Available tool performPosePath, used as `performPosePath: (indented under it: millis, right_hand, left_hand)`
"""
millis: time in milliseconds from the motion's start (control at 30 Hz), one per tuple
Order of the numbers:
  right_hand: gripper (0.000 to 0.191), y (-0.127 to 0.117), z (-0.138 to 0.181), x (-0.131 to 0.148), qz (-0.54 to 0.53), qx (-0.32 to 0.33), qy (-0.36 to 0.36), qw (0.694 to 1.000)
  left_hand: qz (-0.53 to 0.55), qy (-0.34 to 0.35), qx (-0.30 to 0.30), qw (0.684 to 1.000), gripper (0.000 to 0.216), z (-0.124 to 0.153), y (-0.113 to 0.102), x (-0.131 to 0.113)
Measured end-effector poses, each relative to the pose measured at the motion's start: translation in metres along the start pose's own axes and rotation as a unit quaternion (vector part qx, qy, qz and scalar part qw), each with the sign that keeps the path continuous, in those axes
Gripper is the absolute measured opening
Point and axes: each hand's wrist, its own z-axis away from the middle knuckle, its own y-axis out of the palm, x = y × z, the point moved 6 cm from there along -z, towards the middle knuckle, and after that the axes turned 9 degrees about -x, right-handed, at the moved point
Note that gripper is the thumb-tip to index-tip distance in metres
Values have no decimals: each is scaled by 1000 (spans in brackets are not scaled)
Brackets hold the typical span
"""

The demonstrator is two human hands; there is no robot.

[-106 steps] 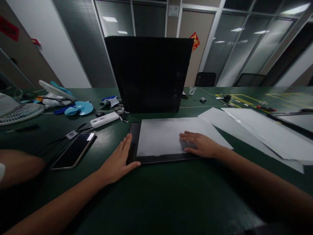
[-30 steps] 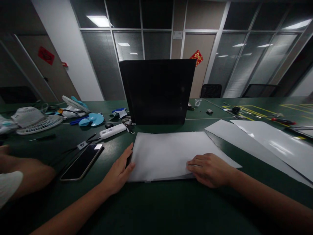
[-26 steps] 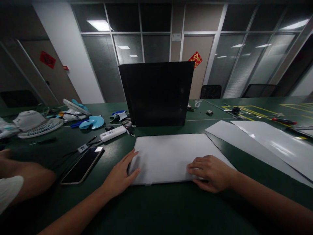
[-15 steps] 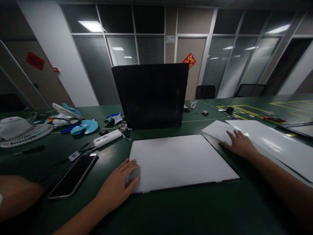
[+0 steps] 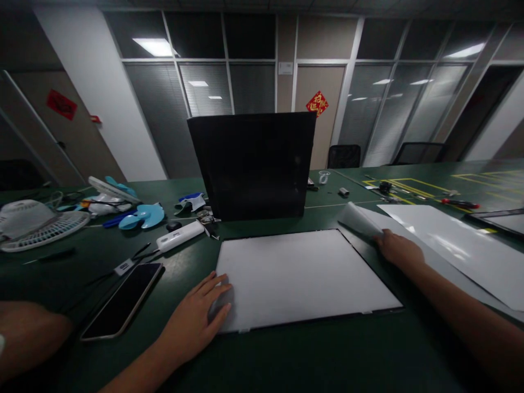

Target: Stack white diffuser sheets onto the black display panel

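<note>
A white rectangular panel with a thin black frame [image 5: 303,278] lies flat on the table in front of me. My left hand [image 5: 198,308] rests on its left edge, fingers spread. To the right of the panel, my right hand [image 5: 399,250] pinches the near edge of a thin white sheet [image 5: 360,218], whose left end curls up off the table. Beside that sheet, partly over it, lies a glossy white sheet [image 5: 454,240].
Behind the panel stands a large black screen-like board [image 5: 254,166]. At left are a phone [image 5: 125,300], a white power strip-like device [image 5: 180,236], a blue fan blade [image 5: 143,216] and a fan grille [image 5: 49,232]. A screwdriver [image 5: 460,203] lies far right. Another person's arm [image 5: 33,335] reaches in at left.
My right hand has closed from spread fingers on the thin white sheet, and the sheet's left end has lifted and curled. My left hand stays on the panel's edge.
</note>
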Motion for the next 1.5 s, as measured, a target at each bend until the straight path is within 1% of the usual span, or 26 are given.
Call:
performPosePath:
  millis: [100, 233, 500, 633, 767, 833, 900, 967, 1033, 1133, 1267, 1367, 1433, 1500]
  right_hand:
    - [68, -4, 4, 1, 13, 7, 21, 1000]
    - [64, -7, 6, 3, 22, 21, 22, 999]
    - [64, -13, 13, 8, 27, 35, 24, 999]
    - [67, -19, 15, 10, 29, 32, 24, 999]
    - [71, -31, 18, 15, 40, 7, 24, 999]
    - [75, -44, 23, 22, 46, -28, 24, 998]
    - [79, -61, 32, 34, 39, -78, 8, 996]
    - [79, -77, 45, 55, 13, -116, -40, 992]
    - [76, -87, 64, 83, -30, -118, -123, 985]
    - [70, -86, 100, 130, -96, -66, -264, 957]
    - [66, -71, 157, 185, -162, 14, -409, 898]
    - [77, -66, 195, 209, -208, 56, -475, 853]
    - [83, -67, 211, 216, -239, 86, -488, 835]
    - [85, -71, 220, 218, -265, 118, -497, 818]
  left_hand:
    - [-4, 3, 3, 1000, 45, -1, 0, -1]
    - [-10, 5, 11, 1000, 46, -1, 2, 0]
    - [4, 12, -5, 1000, 42, -1, 0, -2]
    - [4, 4, 5, 1000, 42, -1, -3, -4]
    - [2, 5, 11, 1000, 43, 0, -4, -4]
    - [4, 6, 11, 1000, 44, -1, -4, -4]
    - [8, 4, 12, 1000, 44, -1, -5, -5]
    - [11, 2, 15, 1000, 44, -2, -6, -6]
    - [15, 1, 20, 1000, 44, -2, -6, -7]
    - [21, -5, 19, 1000, 46, -3, -6, -6]
    - [28, -1, 21, 999, 59, 0, -3, -4]
    - [35, 16, 18, 999, 72, 3, -4, -5]
    - [35, 32, 17, 999, 76, 3, -6, -7]
    - [27, 50, 32, 998, 74, 3, -6, -11]
